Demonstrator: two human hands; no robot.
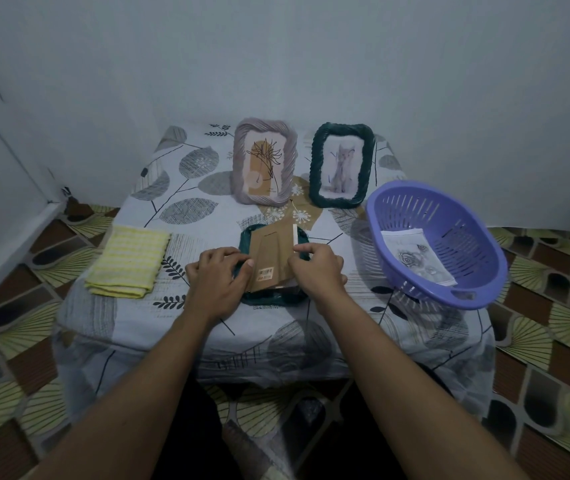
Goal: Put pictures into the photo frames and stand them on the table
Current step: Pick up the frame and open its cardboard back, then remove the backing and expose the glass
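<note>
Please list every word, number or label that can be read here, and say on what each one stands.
Nothing is readable.
The sticker on the brown back board of the lying green frame: barcode and small print, too small to read.
The plant picture in the grey frame: a line of print at its bottom, blurred.
The flower picture in the purple basket: no print that I can read.
</note>
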